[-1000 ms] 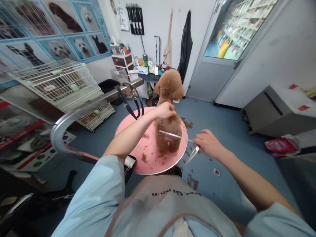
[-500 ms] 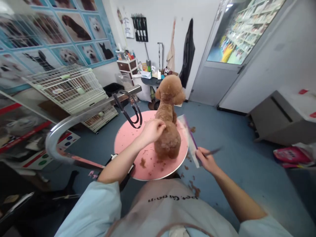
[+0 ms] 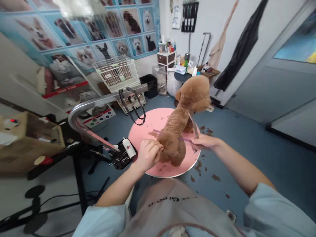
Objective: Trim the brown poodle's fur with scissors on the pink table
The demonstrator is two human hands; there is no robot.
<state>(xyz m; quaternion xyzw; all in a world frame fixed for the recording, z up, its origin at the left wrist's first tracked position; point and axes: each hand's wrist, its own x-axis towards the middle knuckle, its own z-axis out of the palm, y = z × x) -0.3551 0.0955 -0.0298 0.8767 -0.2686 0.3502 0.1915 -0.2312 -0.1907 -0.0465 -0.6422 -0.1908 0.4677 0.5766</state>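
A brown curly-coated dog (image 3: 177,125) stands on a round pink grooming table (image 3: 143,126), its head turned away from me. My left hand (image 3: 149,153) is at the left of its rump, fingers pinched together against the coat; whatever lies between them is hidden. My right hand (image 3: 206,141) is closed at the dog's right side. It holds scissors (image 3: 194,125), blades pointing up along the dog's flank, together with a purple comb (image 3: 184,139). Purple teeth also show left of the dog's body. Loose fur tufts lie on the tabletop.
A curved metal grooming arm (image 3: 86,107) with a black loop (image 3: 133,107) rises at the left. Its holder carries a white bottle (image 3: 129,148) and scissors. Cut fur (image 3: 216,177) litters the blue floor. A white wire cage (image 3: 119,74) stands behind.
My view has swung left. My left hand has moved from the dog's back to its rump. My right hand has brought the comb and scissors in from beside the table to the dog's side.
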